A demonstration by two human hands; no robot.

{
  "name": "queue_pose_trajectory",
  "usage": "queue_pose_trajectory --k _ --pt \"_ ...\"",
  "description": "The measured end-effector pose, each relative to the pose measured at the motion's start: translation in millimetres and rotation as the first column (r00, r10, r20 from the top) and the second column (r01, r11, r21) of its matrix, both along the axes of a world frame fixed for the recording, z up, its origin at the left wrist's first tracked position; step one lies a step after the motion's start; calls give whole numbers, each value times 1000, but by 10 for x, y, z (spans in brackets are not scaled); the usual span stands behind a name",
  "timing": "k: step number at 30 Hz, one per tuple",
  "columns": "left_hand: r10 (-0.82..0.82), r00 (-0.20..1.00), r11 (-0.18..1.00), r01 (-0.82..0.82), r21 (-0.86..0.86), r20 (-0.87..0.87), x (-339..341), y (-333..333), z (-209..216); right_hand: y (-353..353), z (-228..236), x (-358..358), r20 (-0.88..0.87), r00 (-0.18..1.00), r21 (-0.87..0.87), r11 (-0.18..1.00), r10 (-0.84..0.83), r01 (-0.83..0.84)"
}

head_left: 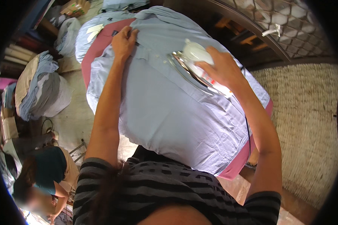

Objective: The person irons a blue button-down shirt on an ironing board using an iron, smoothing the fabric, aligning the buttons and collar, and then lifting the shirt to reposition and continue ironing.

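A light blue-grey shirt (157, 112) lies spread over a maroon-covered ironing board (234, 168). My right hand (225, 69) is wrapped round the handle of a white clothes iron (194, 51). The iron's shiny metal base is over the shirt's right part, slightly blurred; I cannot tell whether it rests flat on the cloth. At the far left of the board, my left hand (123, 42) has its fingers curled on the shirt's edge, pinching the cloth. Small buttons show on the fabric between the two hands. Wrinkles run through the cloth at the near right.
A black cord (248, 131) hangs along the board's right edge. Piled clothes (45, 88) and a plastic bag (68, 35) stand on the left. At the lower left another person (50, 168) bends over. A woven mat (304, 123) lies to the right, below a lattice panel (289, 33).
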State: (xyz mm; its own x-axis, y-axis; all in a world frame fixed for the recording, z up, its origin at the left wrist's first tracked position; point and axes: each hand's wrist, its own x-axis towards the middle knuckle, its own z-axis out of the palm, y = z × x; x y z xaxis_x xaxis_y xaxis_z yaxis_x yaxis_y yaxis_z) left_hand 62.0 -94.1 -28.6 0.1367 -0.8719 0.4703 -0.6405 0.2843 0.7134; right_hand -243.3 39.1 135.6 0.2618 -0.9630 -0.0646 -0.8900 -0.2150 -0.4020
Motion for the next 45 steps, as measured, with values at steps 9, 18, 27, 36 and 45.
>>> queue_pose_trajectory --k 9,18,27,36,45 --pt "12 998 999 -10 31 -61 -125 69 95 -200 -111 85 -75 995 -143 987 63 -73" --pt "2 1000 999 -2 35 -13 -101 48 48 -220 21 -41 -83 990 8 994 110 -110" --pt "-10 997 1000 10 4 74 -71 37 64 976 142 -1158 -157 985 -86 992 77 -91" --pt "-22 997 1000 23 9 -74 -22 -73 -36 1087 -50 -1315 -134 989 -227 970 55 -84" --pt "-65 997 998 65 3 -38 213 -253 -221 590 49 -897 -118 992 22 999 50 -48"
